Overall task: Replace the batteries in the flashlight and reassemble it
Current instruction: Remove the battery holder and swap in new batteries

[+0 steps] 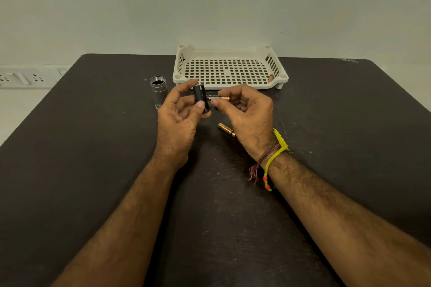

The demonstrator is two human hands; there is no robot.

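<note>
Black battery holder (pixel 200 97) is standing pinched in the left hand (pixel 179 121) fingers, its lower end hidden. The right hand (pixel 245 111) fingers are closing on a battery (pixel 221 98) touching it; another battery (pixel 226 129), partly covered, is lying below them.

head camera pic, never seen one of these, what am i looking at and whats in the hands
This single picture comes from a camera worn on a person's head, looking forward and down, so both forearms reach in from the bottom edge. There is no robot, just bare hands. The left hand holds a small black battery holder upright. The right hand, with coloured threads round its wrist, pinches a battery and points it sideways at the holder. A second battery lies on the dark table, partly hidden under the right hand. The grey flashlight body stands open end up to the left. Behind is a white perforated tray with a small brownish item in its right corner, too small to identify.
</note>
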